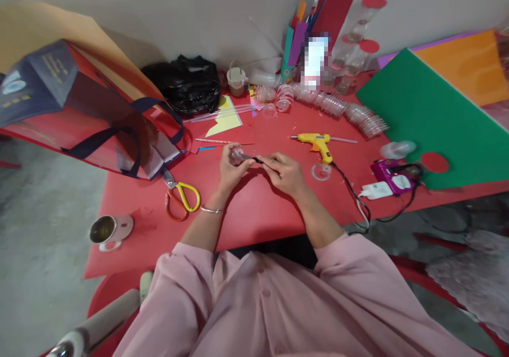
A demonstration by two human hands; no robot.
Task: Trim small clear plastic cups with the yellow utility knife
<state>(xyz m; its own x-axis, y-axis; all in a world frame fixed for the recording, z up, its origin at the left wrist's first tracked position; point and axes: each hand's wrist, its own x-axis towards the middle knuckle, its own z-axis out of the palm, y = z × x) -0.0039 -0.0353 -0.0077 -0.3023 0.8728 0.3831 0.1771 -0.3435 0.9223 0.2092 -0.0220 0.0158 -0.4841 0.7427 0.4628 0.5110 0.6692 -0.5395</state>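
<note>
My left hand (pixel 231 172) is closed around a small clear plastic cup (pixel 236 155) above the middle of the red table. From the cup a thin dark piece (pixel 257 160) runs toward my right hand (pixel 285 174), whose fingers are pinched on its other end. What exactly this dark piece is cannot be made out. A yellow glue gun (pixel 316 142) lies to the right of my hands, its nozzle pointing left, with a clear round lid (pixel 321 172) just below it. Scissors (pixel 183 198) with yellow and red handles rest left of my left wrist.
A mug (pixel 111 229) stands at the table's left edge (pixel 95 261). Stacked clear cups (pixel 330 104), a black plastic bag (pixel 186 84) and a phone (pixel 315 60) line the back. Green board (pixel 437 123) and a purple power strip (pixel 395 176) with cables are right; a large bag (pixel 95 102) is left.
</note>
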